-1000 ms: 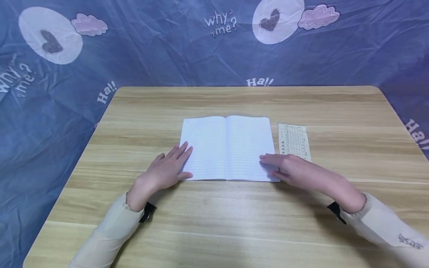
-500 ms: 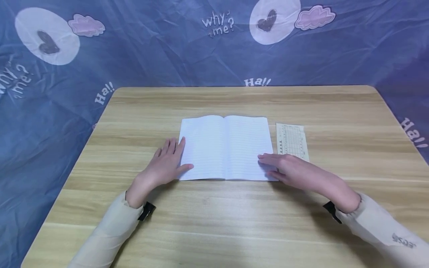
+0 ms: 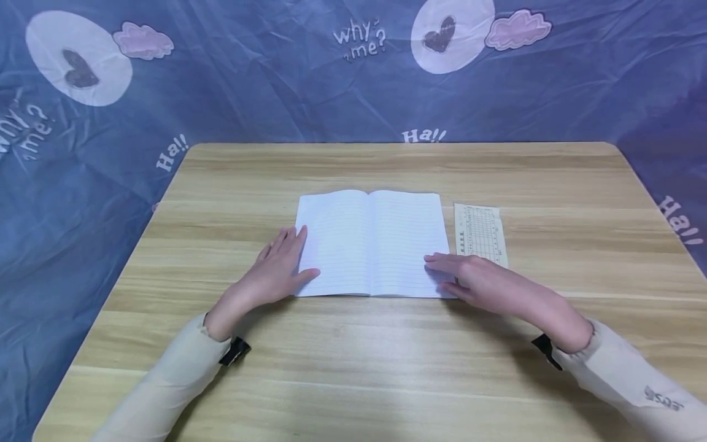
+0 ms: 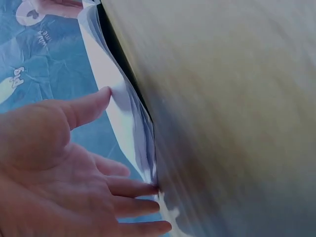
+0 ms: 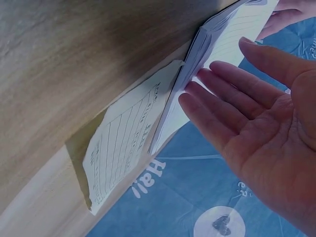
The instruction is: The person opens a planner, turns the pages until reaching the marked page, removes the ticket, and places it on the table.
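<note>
An open notebook (image 3: 342,239) with lined white pages lies flat in the middle of the table. At its left edge rests my left hand (image 3: 270,270), fingers spread and straight, with the thumb over the lower left page. My right hand (image 3: 477,279) lies over the lower right page with fingers extended, touching near its outer edge. Just right of the notebook is a printed paper slip (image 3: 480,230) with a table of lines; my right hand hides its lower left part. The right wrist view shows the slip (image 5: 123,138) slightly raised off the table along one side.
The light wooden table (image 3: 353,368) extends around the notebook on all sides. A blue cloth (image 3: 265,73) with printed hearts, clouds and words hangs behind and beside it.
My left hand has shifted a little left and its fingers now point farther up the page edge. The right hand, notebook and slip stay in place; the head view has drifted slightly.
</note>
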Action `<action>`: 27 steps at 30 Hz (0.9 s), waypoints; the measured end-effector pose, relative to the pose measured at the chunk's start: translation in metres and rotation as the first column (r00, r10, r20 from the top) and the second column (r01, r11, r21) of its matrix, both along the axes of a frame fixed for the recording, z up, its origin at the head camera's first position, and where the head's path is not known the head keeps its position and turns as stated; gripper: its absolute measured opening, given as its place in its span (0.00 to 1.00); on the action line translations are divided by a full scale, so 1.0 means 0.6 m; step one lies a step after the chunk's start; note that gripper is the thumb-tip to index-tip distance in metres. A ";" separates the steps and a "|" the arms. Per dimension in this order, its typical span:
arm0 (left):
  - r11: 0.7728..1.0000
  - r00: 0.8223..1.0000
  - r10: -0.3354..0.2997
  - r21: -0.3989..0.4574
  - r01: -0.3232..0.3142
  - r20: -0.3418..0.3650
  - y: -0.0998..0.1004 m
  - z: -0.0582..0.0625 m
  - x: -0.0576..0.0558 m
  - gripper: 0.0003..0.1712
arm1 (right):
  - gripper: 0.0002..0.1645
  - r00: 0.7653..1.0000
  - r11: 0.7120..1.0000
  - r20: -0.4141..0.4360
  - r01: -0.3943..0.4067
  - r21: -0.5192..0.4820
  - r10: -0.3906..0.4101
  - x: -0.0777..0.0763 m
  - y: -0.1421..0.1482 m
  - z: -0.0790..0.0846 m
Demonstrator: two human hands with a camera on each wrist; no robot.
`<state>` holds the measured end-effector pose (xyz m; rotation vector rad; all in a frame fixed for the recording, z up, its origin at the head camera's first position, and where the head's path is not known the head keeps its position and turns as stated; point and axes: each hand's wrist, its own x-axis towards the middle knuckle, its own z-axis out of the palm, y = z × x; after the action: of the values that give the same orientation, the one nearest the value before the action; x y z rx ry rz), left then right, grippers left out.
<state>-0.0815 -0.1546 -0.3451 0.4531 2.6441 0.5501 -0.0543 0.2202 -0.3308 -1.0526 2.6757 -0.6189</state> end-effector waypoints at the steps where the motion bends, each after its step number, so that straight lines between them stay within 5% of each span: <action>1: 1.000 1.000 0.006 0.012 -0.006 0.003 -0.001 -0.001 -0.001 0.50 | 0.26 1.000 1.000 0.000 -0.001 0.001 0.001 0.000 0.000 0.000; 16: 0.988 1.000 0.024 0.151 -0.022 -0.007 -0.007 -0.006 -0.007 0.51 | 0.26 1.000 1.000 -0.011 0.001 0.003 -0.001 0.001 -0.001 -0.002; 27: 0.932 0.999 0.033 0.361 -0.042 0.033 0.005 0.006 -0.005 0.53 | 0.26 1.000 1.000 -0.011 0.009 0.003 -0.009 0.003 0.000 -0.001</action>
<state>-0.0844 -0.1517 -0.3416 0.4969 2.5317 1.0574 -0.0526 0.2204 -0.3315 -1.0464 2.6911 -0.6122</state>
